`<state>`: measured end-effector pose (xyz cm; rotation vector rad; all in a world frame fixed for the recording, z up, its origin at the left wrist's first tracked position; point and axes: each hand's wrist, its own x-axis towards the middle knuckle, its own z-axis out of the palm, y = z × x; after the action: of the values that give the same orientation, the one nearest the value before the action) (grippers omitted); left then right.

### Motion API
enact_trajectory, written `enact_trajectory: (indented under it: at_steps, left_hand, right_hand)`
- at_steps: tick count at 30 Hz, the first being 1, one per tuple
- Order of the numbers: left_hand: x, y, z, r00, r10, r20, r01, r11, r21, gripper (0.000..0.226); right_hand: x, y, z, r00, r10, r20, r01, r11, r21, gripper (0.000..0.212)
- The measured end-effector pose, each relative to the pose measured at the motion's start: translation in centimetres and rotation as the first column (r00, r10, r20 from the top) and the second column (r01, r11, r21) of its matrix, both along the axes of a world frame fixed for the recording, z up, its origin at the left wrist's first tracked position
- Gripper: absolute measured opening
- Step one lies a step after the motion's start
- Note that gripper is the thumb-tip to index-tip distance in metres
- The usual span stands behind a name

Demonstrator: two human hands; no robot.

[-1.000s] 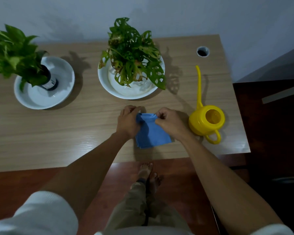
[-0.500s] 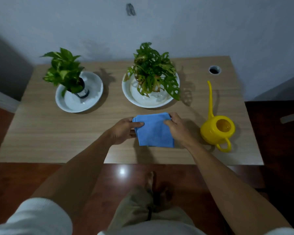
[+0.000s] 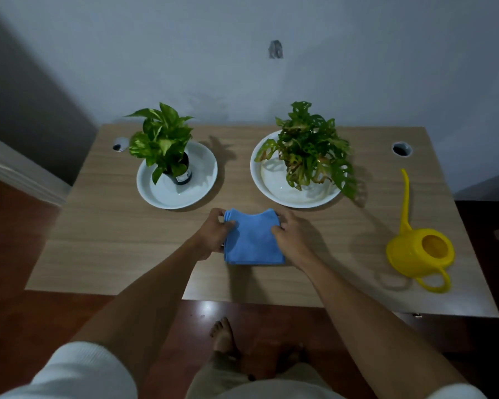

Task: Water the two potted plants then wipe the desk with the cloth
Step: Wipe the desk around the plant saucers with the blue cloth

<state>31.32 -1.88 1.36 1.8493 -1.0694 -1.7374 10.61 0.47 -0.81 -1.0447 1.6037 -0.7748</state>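
A folded blue cloth [image 3: 252,240] lies flat on the wooden desk [image 3: 113,240] in front of me. My left hand [image 3: 213,234] grips its left edge and my right hand [image 3: 293,237] grips its right edge. Behind the cloth, a green-leaved plant in a dark pot [image 3: 163,145] stands in a white dish [image 3: 196,185] at the left. A holed-leaf plant [image 3: 308,148] stands in a larger white dish [image 3: 274,182] at the right. A yellow watering can [image 3: 421,251] with a long thin spout rests on the desk's right side, apart from both hands.
Two round cable holes sit in the desk's back corners, one at the left [image 3: 118,145] and one at the right [image 3: 401,148]. A grey wall rises right behind the desk. My bare feet [image 3: 222,335] stand on the red-brown floor below the front edge.
The cloth went from bunched between my hands to folded flat, with both hands now on its side edges. The view pulled back and up, so the whole desk shows.
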Motion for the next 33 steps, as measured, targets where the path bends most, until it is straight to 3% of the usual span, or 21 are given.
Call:
enact_trajectory:
  at_steps: [5, 7, 8, 10, 12, 14, 16, 18, 21, 24, 33]
  left_hand:
    - [2.4, -2.9, -2.0, 0.988, -0.031, -0.152, 0.025, 0.999, -0.043, 0.038]
    - [2.5, -3.7, -3.1, 0.981, -0.027, -0.19, 0.011, 0.997, -0.082, 0.039]
    - [2.6, -3.9, -3.7, 0.988, -0.027, -0.155, 0.006, 0.991, -0.133, 0.039]
    - [3.5, -4.0, -4.6, 0.995, -0.079, 0.068, 0.097, 0.937, -0.336, 0.03]
    - [5.3, -3.6, -5.7, 0.947, -0.161, 0.278, 0.286, 0.816, -0.502, 0.033]
    - [7.2, -3.2, -7.5, 0.854, -0.242, 0.461, 0.493, 0.66, -0.567, 0.046]
    - [8.8, -2.9, -9.3, 0.713, -0.252, 0.655, 0.673, 0.51, -0.536, 0.056]
    - [9.9, -2.3, -10.8, 0.601, -0.249, 0.76, 0.772, 0.428, -0.47, 0.062]
    - [11.1, -1.7, -12.2, 0.502, -0.248, 0.829, 0.834, 0.391, -0.388, 0.07]
    - [11.3, -1.6, -12.6, 0.464, -0.246, 0.851, 0.854, 0.378, -0.357, 0.072]
    - [11.3, -1.8, -12.6, 0.479, -0.241, 0.844, 0.84, 0.404, -0.361, 0.07]
  right_hand:
    - [2.9, -0.6, -1.6, 0.989, -0.07, -0.127, 0.063, 0.996, -0.055, 0.047]
    - [3.9, -0.6, -2.8, 0.952, -0.148, -0.268, 0.131, 0.988, -0.079, 0.039]
    - [4.5, -0.4, -3.4, 0.892, -0.176, -0.416, 0.143, 0.984, -0.108, 0.034]
    - [5.5, 0.3, -4.4, 0.644, -0.141, -0.752, 0.042, 0.988, -0.149, 0.034]
    - [6.7, 0.4, -5.0, 0.478, -0.042, -0.878, -0.165, 0.977, -0.137, 0.039]
    - [7.7, -0.3, -5.8, 0.434, 0.037, -0.9, -0.314, 0.943, -0.113, 0.041]
    - [8.4, -1.4, -7.1, 0.417, 0.091, -0.904, -0.285, 0.958, -0.035, 0.055]
    - [9.5, -2.0, -8.3, 0.43, 0.125, -0.894, -0.226, 0.974, 0.027, 0.073]
    - [11.4, -3.5, -9.4, 0.448, 0.162, -0.879, -0.24, 0.969, 0.056, 0.082]
    - [13.0, -6.7, -9.3, 0.451, 0.189, -0.872, -0.273, 0.96, 0.066, 0.083]
    - [13.6, -14.5, -10.2, 0.451, 0.229, -0.862, -0.369, 0.928, 0.053, 0.072]
